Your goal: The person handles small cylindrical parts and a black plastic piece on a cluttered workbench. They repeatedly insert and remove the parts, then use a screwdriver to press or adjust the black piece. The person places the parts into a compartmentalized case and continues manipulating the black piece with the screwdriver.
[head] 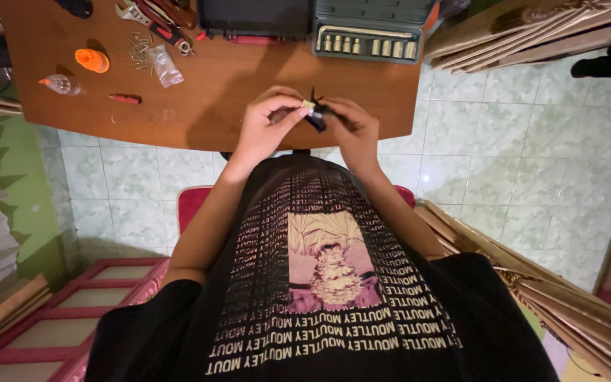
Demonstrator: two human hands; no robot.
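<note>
Both hands meet over the near edge of a brown wooden table [206,92]. My left hand [266,127] pinches a small pale piece [308,106] between thumb and fingertips. My right hand [353,126] grips a small black part [317,122] that touches the pale piece. A thin black bit sticks up from where they join. The fingers hide much of both items, so their exact shape is unclear. My black printed shirt fills the lower part of the view.
On the table are a grey-green socket set case [369,32], a black case [256,18], a wrench and pliers [153,18], a bag of screws [160,64], an orange cap [92,60], a clear bottle [61,85] and a small red tool [125,99]. Wooden mouldings [532,32] lean at right.
</note>
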